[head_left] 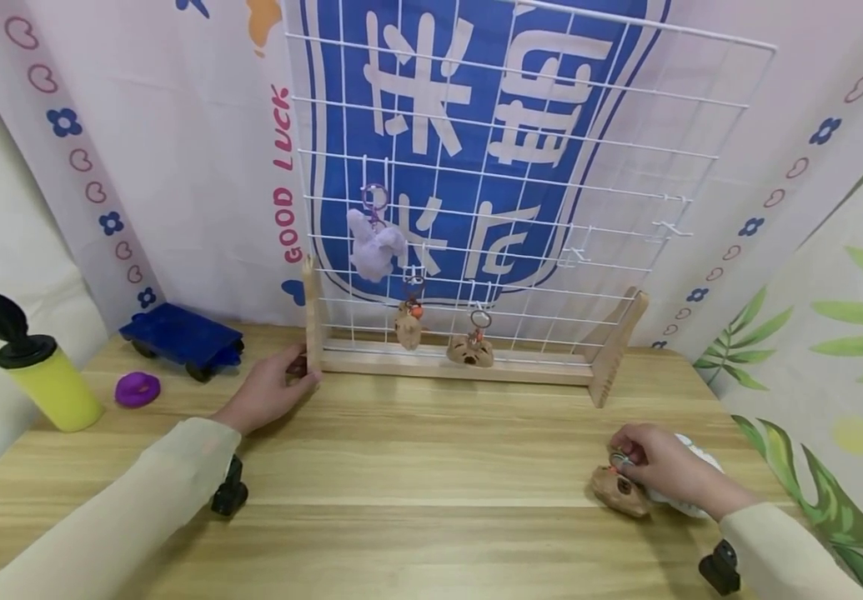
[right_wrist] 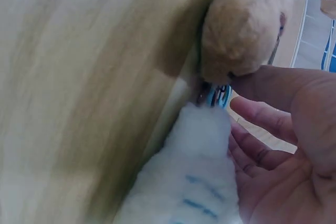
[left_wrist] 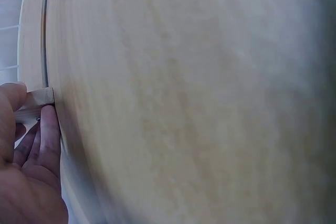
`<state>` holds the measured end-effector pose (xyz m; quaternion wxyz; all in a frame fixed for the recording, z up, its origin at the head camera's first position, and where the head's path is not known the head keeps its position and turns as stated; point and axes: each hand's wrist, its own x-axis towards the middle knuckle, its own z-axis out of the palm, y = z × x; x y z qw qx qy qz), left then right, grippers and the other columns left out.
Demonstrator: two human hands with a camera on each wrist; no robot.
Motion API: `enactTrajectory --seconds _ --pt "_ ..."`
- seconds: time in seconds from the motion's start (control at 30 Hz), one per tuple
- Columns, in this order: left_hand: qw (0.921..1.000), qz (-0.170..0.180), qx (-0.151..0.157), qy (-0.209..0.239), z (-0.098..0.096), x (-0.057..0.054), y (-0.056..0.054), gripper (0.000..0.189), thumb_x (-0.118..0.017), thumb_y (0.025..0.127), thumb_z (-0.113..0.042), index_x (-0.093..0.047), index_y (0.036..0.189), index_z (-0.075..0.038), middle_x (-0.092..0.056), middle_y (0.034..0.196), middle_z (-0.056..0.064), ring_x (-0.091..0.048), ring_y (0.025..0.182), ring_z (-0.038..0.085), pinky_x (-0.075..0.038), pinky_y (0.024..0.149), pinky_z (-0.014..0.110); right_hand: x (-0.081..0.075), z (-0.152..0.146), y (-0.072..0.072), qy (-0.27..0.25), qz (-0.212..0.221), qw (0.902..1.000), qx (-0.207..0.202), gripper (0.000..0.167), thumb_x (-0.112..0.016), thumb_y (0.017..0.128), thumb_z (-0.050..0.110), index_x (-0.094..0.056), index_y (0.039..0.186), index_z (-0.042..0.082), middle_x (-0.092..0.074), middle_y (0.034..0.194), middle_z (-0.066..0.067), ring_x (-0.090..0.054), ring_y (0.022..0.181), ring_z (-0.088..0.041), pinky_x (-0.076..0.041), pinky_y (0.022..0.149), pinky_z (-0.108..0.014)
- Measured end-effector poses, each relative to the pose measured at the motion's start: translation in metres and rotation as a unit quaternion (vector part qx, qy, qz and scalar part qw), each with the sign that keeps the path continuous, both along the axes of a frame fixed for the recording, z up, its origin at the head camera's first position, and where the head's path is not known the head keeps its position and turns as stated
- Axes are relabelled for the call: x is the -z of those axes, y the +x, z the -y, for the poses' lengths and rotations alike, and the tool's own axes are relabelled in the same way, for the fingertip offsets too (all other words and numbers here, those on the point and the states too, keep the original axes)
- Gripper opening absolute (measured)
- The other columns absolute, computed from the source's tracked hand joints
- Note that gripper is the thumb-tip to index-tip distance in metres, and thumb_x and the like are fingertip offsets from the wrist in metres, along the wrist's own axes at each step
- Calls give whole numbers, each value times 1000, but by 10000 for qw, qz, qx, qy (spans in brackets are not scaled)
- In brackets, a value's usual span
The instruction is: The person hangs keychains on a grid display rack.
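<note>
My left hand (head_left: 266,390) grips the left wooden foot (head_left: 314,312) of a white wire grid rack (head_left: 649,25). The left wrist view shows the thumb and fingers (left_wrist: 50,135) on either side of the foot's end. Over on the table's right, my right hand (head_left: 664,471) pinches the metal ring of a brown plush keychain (head_left: 621,493). Beside that hand lies a white plush (right_wrist: 194,166) with blue marks, partly hidden in the head view. A lilac plush keychain (head_left: 373,246) and two brown plush keychains (head_left: 470,352) hang from hooks on the rack.
At the left stand a yellow pump (head_left: 59,387) with a black top, a purple ring-shaped object (head_left: 137,389) and a blue toy cart (head_left: 183,337). Bare hooks (head_left: 574,254) sit on the rack's right side. A printed cloth (head_left: 213,167) hangs behind.
</note>
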<state>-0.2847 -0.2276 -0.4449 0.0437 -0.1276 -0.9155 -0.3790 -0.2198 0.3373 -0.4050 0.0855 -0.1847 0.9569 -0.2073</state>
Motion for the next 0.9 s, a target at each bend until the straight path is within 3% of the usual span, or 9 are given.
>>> enactTrajectory --seconds 0.23,0.5,0.73,0.9 --pt "9999 -102 46 9 -1 1 0 51 -61 106 -13 -46 148 10 -66 131 31 -67 120 44 -54 104 62 4 5 1 -59 -153 9997 193 15 -72 91 -1 -67 105 -5 -61 85 -1 -50 75 -3 -48 63 -22" --pt "10000 0 -6 -16 -1 0 0 54 -61 106 -16 -44 151 10 -66 133 31 -66 121 44 -54 106 61 6 12 -4 10 55 9987 504 16 -72 93 4 -65 105 -3 -61 86 -2 -54 77 -10 -47 65 -22" --pt "10000 -45 1 -23 0 1 0 54 -61 107 -16 -44 151 9 -66 132 31 -67 121 44 -54 105 62 8 11 -6 -404 406 9968 552 19 -72 91 5 -61 104 -2 -62 88 -5 -55 81 -14 -47 66 -22" --pt "10000 -86 26 -28 0 1 1 53 -61 106 -16 -45 150 10 -67 131 30 -67 120 43 -54 105 61 11 8 -5 -615 474 9958 489 20 -74 89 5 -61 103 -2 -63 87 -5 -55 78 -10 -48 66 -22"
